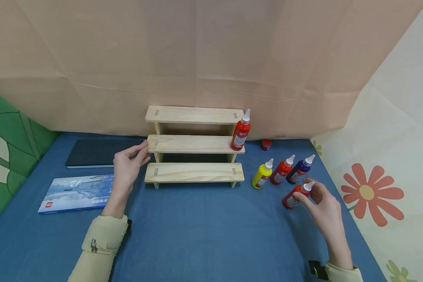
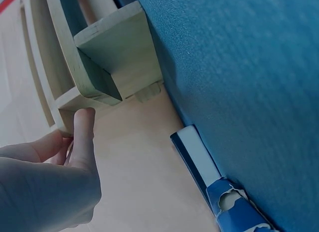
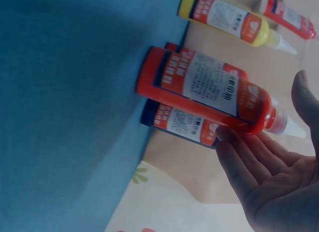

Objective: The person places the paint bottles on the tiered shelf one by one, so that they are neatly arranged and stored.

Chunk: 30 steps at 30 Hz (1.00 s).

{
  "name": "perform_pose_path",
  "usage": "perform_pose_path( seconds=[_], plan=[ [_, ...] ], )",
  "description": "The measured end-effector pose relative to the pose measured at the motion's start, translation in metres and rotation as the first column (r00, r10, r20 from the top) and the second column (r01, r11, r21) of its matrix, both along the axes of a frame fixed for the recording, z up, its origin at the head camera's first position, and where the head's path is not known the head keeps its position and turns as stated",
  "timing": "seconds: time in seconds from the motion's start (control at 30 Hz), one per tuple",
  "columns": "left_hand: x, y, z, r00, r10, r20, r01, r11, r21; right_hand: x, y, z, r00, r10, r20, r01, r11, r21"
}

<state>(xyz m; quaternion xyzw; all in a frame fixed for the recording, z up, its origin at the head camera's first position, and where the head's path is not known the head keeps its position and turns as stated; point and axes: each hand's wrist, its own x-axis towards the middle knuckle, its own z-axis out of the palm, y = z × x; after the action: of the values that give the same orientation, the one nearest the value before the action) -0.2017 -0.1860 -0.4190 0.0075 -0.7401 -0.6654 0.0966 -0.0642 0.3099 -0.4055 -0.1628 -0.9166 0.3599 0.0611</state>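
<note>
A three-step wooden rack (image 1: 194,144) stands on the table. My left hand (image 1: 127,159) pinches the left end of its middle step; in the left wrist view, the thumb and fingertips (image 2: 85,117) meet the board's corner. At the right, my right hand (image 1: 322,207) is beside a red paint bottle (image 1: 291,198) with a white nozzle. The right wrist view has its fingers (image 3: 244,152) extended against that bottle (image 3: 204,87), the thumb apart from it. Behind stand a yellow bottle (image 1: 262,175), another red bottle (image 1: 281,172) and a dark blue bottle (image 1: 299,171).
One more red bottle (image 1: 240,135) stands on the right end of the middle step. A small red-lidded pot (image 1: 266,144) sits behind the bottles. At the left lie a black book (image 1: 95,150) and a blue-and-white box (image 1: 77,192) on the blue cloth (image 1: 204,235).
</note>
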Motion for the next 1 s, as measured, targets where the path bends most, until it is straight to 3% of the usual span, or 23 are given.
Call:
perform_pose_path(
  seconds=[0.23,1.0],
  plan=[
    [0.0,-0.001,-0.001,1.0,-0.002,0.003,0.002,1.0,0.002,-0.001,0.001,-0.009,0.999,-0.008,0.038,0.007,1.0,0.023],
    [0.001,0.0,0.002,1.0,-0.004,0.014,0.004,1.0,0.0,0.003,0.003,-0.02,0.998,0.012,-0.059,-0.01,1.0,0.028]
  ],
)
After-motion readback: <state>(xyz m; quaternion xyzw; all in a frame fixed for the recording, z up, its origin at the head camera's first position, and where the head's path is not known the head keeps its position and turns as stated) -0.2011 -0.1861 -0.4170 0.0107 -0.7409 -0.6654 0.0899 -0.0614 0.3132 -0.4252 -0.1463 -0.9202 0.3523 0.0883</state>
